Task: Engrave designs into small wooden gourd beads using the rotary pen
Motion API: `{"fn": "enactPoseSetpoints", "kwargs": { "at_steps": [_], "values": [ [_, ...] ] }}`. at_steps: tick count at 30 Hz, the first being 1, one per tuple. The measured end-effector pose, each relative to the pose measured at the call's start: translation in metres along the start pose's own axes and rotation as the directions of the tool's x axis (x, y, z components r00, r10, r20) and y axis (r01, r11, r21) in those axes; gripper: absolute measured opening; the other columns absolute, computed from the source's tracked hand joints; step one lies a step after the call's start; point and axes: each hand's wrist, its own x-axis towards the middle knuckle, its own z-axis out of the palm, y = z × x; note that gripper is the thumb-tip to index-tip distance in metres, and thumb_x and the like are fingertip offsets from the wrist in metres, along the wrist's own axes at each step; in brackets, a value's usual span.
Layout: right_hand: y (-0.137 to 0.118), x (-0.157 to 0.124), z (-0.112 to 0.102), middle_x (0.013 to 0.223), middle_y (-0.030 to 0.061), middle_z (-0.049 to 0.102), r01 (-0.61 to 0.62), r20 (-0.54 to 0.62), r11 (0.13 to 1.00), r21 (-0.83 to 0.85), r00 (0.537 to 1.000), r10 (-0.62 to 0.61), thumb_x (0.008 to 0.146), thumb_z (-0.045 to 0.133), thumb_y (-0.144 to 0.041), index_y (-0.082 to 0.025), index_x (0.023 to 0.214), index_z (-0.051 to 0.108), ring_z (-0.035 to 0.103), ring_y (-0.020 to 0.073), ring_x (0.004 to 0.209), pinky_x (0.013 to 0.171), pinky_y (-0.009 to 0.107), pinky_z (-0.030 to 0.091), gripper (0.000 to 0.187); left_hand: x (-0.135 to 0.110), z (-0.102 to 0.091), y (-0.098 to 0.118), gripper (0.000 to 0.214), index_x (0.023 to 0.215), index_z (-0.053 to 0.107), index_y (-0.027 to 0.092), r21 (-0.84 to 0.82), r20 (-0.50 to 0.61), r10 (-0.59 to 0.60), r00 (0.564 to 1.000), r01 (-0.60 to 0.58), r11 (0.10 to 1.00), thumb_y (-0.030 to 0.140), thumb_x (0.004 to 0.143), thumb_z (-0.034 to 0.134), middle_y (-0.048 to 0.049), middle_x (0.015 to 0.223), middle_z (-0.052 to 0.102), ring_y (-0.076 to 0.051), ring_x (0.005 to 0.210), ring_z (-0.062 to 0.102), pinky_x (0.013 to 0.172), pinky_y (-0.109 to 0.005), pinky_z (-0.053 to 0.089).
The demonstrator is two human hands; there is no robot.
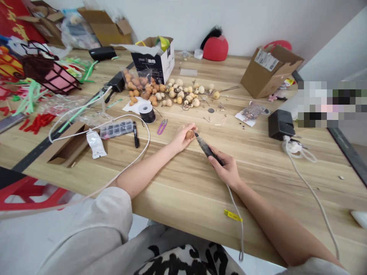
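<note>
My left hand (182,138) rests on the wooden table and holds a small brown dried gourd (189,134) in its fingertips. My right hand (226,167) grips a dark electric engraving pen (207,149), and the pen's tip is at the gourd. A pale cord (234,214) runs from the pen over the table's front edge. Beyond my hands lies a scattered group of small dried gourds (177,91), some pale and some orange-brown. Purple-handled snips (162,126) lie just left of my left hand.
A spool of black cord (147,113), a black marker (135,134) and a compartment box (116,128) lie left of my hands. A cardboard box (271,70) and a black power adapter (281,124) stand to the right. Pipe cleaners and craft materials crowd the far left.
</note>
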Motion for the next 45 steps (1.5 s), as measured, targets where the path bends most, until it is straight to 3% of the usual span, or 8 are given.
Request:
{"fn": "enactPoseSetpoints", "kwargs": {
  "at_steps": [3, 7, 18, 28, 33, 39, 45],
  "values": [
    [-0.0005, 0.0002, -0.0002, 0.107, 0.0107, 0.079, 0.005, 0.012, 1.000, 0.006, 1.000, -0.005, 0.090, 0.061, -0.037, -0.013, 0.126, 0.071, 0.075, 0.0295, 0.099, 0.092, 0.043, 0.057, 0.044, -0.0006, -0.0012, -0.0012, 0.014, 0.079, 0.056, 0.013, 0.018, 0.021, -0.027, 0.999, 0.026, 0.999, 0.014, 0.089, 0.066, 0.0013, 0.074, 0.069, -0.006, 0.070, 0.070, 0.071, -0.017, 0.052],
    [0.0003, 0.0006, 0.0004, 0.114, 0.0109, 0.077, 0.027, 0.006, 1.000, 0.007, 1.000, -0.027, 0.089, 0.063, -0.034, -0.013, 0.124, 0.072, 0.074, 0.0287, 0.102, 0.094, 0.041, 0.057, 0.042, -0.0009, -0.0034, -0.0018, 0.013, 0.085, 0.059, 0.015, 0.092, 0.071, -0.042, 0.997, 0.036, 0.995, 0.024, 0.093, 0.063, -0.0003, 0.082, 0.074, -0.010, 0.074, 0.073, 0.063, -0.019, 0.052],
    [0.0036, 0.0010, 0.0014, 0.121, 0.0098, 0.075, -0.020, -0.011, 1.000, 0.003, 1.000, 0.020, 0.088, 0.063, -0.036, -0.016, 0.125, 0.072, 0.072, 0.0305, 0.110, 0.100, 0.044, 0.054, 0.043, -0.0026, -0.0004, -0.0021, 0.019, 0.085, 0.062, 0.015, 0.093, 0.047, -0.038, 0.998, 0.034, 0.995, 0.031, 0.086, 0.073, 0.0022, 0.075, 0.073, -0.008, 0.069, 0.071, 0.066, -0.018, 0.051],
    [0.0006, 0.0014, 0.0013, 0.114, 0.0105, 0.078, 0.025, -0.004, 0.999, -0.031, 1.000, -0.025, 0.088, 0.062, -0.035, -0.014, 0.124, 0.073, 0.073, 0.0295, 0.106, 0.093, 0.039, 0.057, 0.043, -0.0055, 0.0025, 0.0001, 0.018, 0.082, 0.061, 0.016, 0.082, 0.008, -0.057, 0.998, 0.056, 0.995, 0.028, 0.095, 0.060, 0.0032, 0.068, 0.068, -0.008, 0.063, 0.067, 0.062, -0.019, 0.047],
    [-0.0012, 0.0013, 0.0001, 0.102, 0.0100, 0.080, 0.030, -0.010, 0.997, -0.067, 0.999, -0.031, 0.089, 0.061, -0.036, -0.013, 0.123, 0.074, 0.076, 0.0267, 0.091, 0.082, 0.036, 0.059, 0.043, -0.0049, 0.0036, 0.0014, 0.023, 0.079, 0.062, 0.015, 0.072, -0.010, -0.085, 0.996, 0.085, 0.994, 0.032, 0.095, 0.061, 0.0020, 0.065, 0.067, -0.008, 0.063, 0.066, 0.062, -0.019, 0.047],
    [-0.0041, 0.0015, -0.0003, 0.098, 0.0111, 0.080, 0.079, 0.012, 0.994, -0.069, 0.997, -0.079, 0.089, 0.060, -0.033, -0.012, 0.124, 0.073, 0.075, 0.0252, 0.086, 0.077, 0.034, 0.058, 0.043, -0.0041, 0.0059, 0.0000, 0.032, 0.071, 0.062, 0.013, 0.122, -0.020, -0.086, 0.996, 0.088, 0.989, 0.022, 0.099, 0.050, -0.0017, 0.061, 0.066, -0.009, 0.066, 0.067, 0.071, -0.020, 0.048],
    [-0.0043, 0.0014, 0.0005, 0.103, 0.0127, 0.079, 0.077, 0.003, 0.996, -0.053, 0.997, -0.077, 0.090, 0.060, -0.033, -0.011, 0.123, 0.073, 0.076, 0.0266, 0.092, 0.083, 0.035, 0.058, 0.042, -0.0070, 0.0054, -0.0022, 0.027, 0.073, 0.064, 0.012, 0.180, 0.016, -0.022, 1.000, 0.019, 0.984, 0.014, 0.096, 0.050, -0.0020, 0.068, 0.069, -0.010, 0.071, 0.069, 0.078, -0.022, 0.049]
  ]
}}
